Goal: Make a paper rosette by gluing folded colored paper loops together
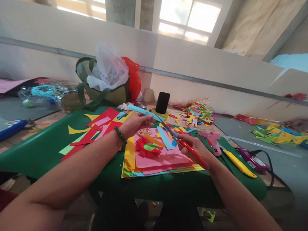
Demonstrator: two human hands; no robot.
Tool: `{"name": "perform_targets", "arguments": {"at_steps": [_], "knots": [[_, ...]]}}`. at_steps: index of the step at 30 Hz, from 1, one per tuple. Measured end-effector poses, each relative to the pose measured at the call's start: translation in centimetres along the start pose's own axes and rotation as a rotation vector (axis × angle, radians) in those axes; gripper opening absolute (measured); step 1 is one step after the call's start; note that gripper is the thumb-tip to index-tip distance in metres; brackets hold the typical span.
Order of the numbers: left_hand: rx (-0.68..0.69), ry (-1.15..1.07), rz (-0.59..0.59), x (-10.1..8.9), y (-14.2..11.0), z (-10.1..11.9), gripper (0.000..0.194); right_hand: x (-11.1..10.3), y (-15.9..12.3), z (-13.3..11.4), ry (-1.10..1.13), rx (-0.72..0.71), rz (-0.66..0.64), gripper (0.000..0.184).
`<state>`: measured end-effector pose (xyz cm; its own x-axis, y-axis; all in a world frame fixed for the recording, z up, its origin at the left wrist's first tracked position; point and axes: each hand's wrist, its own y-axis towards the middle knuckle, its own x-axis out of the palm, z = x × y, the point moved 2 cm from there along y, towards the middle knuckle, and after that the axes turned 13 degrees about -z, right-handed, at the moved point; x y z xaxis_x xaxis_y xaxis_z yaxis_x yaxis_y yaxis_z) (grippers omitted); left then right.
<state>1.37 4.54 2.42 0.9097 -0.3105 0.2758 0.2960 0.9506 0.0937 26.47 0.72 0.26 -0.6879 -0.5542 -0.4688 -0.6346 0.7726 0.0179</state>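
My left hand (137, 123), with a dark beaded bracelet at the wrist, pinches a light blue strip (140, 110) above the table. In my right hand (192, 145) is a pair of scissors (185, 146) with red handles. Its blades point up and left, and their tips are close to the strip's right end; whether they touch it I cannot tell. Below the hands lies a stack of pink and other coloured sheets (163, 162). On it sit a red flower with a green centre (148, 147), another blue strip (165, 138) and small scraps.
Red, yellow and green strips (89, 134) lie left on the green mat (41, 142). A phone (162, 102) stands behind, beside a pile of paper flowers (199, 111). At right are a pink glue gun (212, 140), a yellow cutter (239, 163) and a purple power strip (255, 161).
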Motion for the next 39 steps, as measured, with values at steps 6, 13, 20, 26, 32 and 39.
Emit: {"name": "perform_targets", "arguments": {"at_steps": [6, 13, 20, 26, 32, 39], "knots": [[-0.015, 0.018, -0.001, 0.1, -0.1, 0.1, 0.013, 0.0, 0.3, 0.5, 0.039, 0.012, 0.058, 0.065], [-0.029, 0.029, -0.021, 0.3, -0.2, 0.2, 0.011, 0.5, 0.5, 1.0, 0.145, 0.048, 0.117, 0.062], [-0.019, 0.05, -0.045, 0.0, -0.4, 0.5, 0.01, -2.1, -0.4, 0.1, -0.417, 0.133, 0.318, 0.062], [0.067, 0.048, -0.192, 0.0, -0.4, 0.9, 0.012, -2.8, -3.9, 0.4, -0.86, 0.492, 0.256, 0.046], [0.042, 0.073, -0.237, 0.2, -0.4, 0.7, 0.025, -1.6, -5.6, 1.1, -0.977, 0.684, 0.081, 0.047], [-0.01, 0.203, -0.239, 0.2, -0.4, 0.2, 0.031, -2.5, -4.3, 0.3, -1.129, 0.733, -0.097, 0.044]]}}
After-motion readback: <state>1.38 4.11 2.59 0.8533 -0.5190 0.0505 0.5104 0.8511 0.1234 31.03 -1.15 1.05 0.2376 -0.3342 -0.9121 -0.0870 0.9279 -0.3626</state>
